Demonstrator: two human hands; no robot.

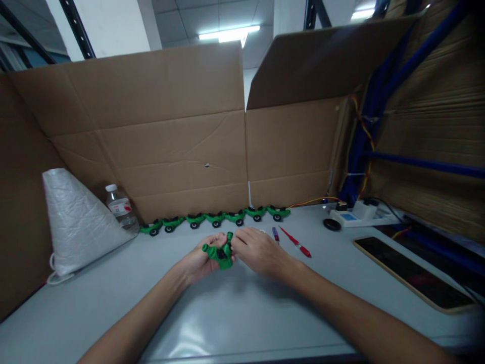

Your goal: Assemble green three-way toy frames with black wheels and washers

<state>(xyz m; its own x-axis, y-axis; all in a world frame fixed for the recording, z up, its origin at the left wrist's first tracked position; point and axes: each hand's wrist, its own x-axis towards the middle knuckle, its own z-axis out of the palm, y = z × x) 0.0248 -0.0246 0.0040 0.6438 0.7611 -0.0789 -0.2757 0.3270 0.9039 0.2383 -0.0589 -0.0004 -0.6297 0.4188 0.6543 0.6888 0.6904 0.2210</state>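
Note:
A green toy car (221, 253) with a black wheel sits between both of my hands over the grey table (235, 313). My left hand (199, 263) cups it from below and the left, fingers curled round it. My right hand (257, 250) pinches its right end with closed fingertips. Behind them, a row of several finished green toy cars (215, 219) with black wheels lines the foot of the cardboard wall.
A red screwdriver (297, 244) and a small purple tool (275, 234) lie right of my hands. A loose black wheel (332, 224), a white device (358, 215) and a dark tablet (413, 273) are at the right. A white bag (76, 222) and water bottle (121, 207) stand left. Cardboard walls (170, 151) enclose the table.

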